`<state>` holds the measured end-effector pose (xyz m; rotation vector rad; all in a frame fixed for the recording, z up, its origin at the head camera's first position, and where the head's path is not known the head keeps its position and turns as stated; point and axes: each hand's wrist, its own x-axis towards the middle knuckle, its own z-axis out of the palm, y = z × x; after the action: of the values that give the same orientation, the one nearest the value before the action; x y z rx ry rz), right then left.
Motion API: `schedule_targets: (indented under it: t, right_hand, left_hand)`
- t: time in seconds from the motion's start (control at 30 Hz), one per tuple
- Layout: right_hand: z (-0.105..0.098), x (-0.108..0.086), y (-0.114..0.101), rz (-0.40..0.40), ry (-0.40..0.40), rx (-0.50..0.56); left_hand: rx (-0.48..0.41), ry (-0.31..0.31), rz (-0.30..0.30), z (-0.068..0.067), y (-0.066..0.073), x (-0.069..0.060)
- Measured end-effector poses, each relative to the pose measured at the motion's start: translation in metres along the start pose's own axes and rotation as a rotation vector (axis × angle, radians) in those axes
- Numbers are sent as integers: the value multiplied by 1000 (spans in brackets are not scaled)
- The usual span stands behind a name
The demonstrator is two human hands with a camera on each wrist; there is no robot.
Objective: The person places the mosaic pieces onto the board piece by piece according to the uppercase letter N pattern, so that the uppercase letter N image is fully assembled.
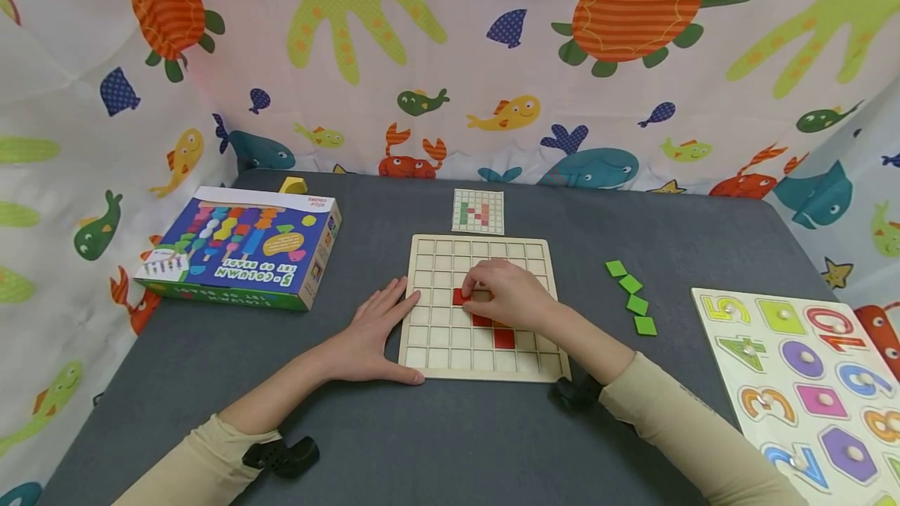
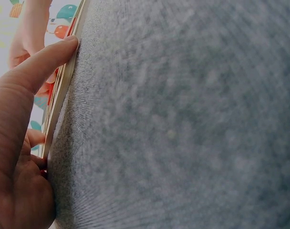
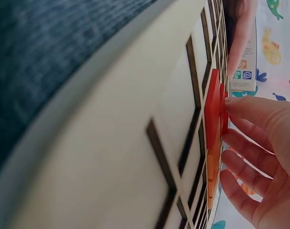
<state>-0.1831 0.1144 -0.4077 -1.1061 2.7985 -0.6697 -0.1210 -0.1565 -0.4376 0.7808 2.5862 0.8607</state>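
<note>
Beige sleeves reach in closest to us, with black wrist cameras near the cuffs, and off to the right lies a number-and-shape peg puzzle. Further in, we find the left hand with fingers spread, grasping nothing, touching the near left corner and left edge of a wooden grid board. Over that board the right hand pinches a red square tile between thumb and forefinger, just up and left of two other red tiles in diagonal steps; the right wrist view also shows us orange tiles beneath the fingers. We judge the step in hand to be setting that red diagonal (whether the pinched tile sits fully in its cell, we cannot tell). Next, we think, comes squaring it to the grid lines and letting go without nudging its neighbours. Four loose green tiles lie right of the board. Beyond its far edge we see a small pattern card, our likely guide, then a bead-set box to the left and a sea-creature curtain behind.
</note>
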Motion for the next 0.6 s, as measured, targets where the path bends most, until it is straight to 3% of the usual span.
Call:
schedule_targets:
  t: [0.4,0.6]
  right_hand:
    - [1,-2,3,-44,21,30]
    - [-6,-6,7,-3,29,133]
  left_hand:
    - [2,4,5,0,-1,0]
    - [2,7,11,1,-1,0]
